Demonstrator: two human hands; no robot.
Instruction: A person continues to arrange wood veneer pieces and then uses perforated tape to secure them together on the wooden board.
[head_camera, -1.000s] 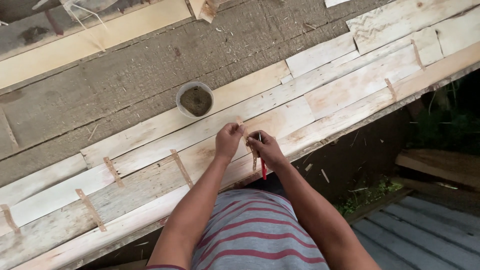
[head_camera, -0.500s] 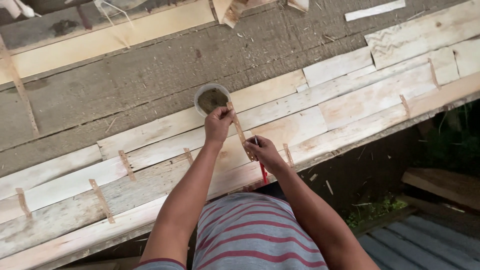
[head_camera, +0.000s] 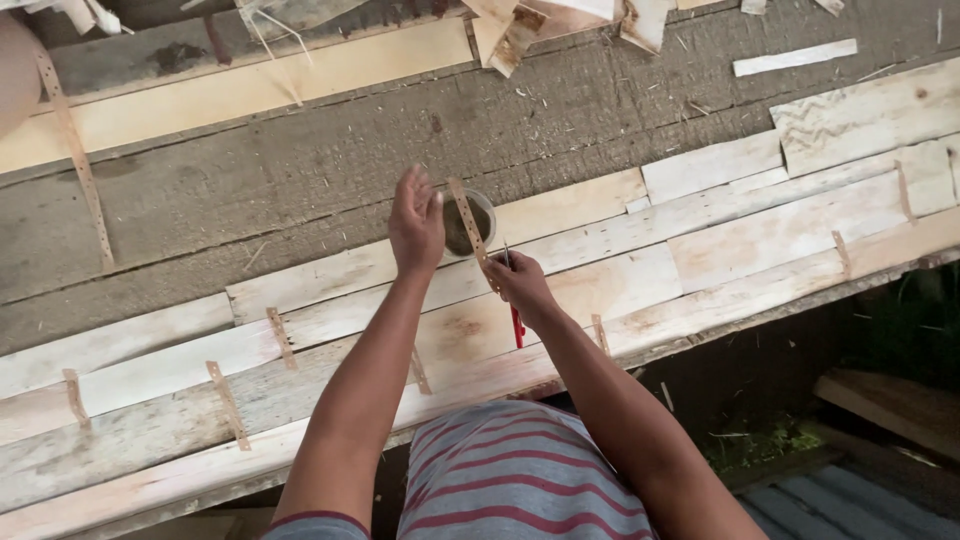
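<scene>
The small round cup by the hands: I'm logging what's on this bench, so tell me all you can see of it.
The small round cup has a pale rim and dark contents. It stands upright on the pale wooden boards. The left hand is at its left side, and a thin perforated strip, held by the right hand, crosses over it.

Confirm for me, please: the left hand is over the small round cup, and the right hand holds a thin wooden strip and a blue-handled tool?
Not quite: the tool handle is red, not blue, as the head view shows. The left hand is at the small round cup, and the right hand holds the thin wooden strip.
</scene>
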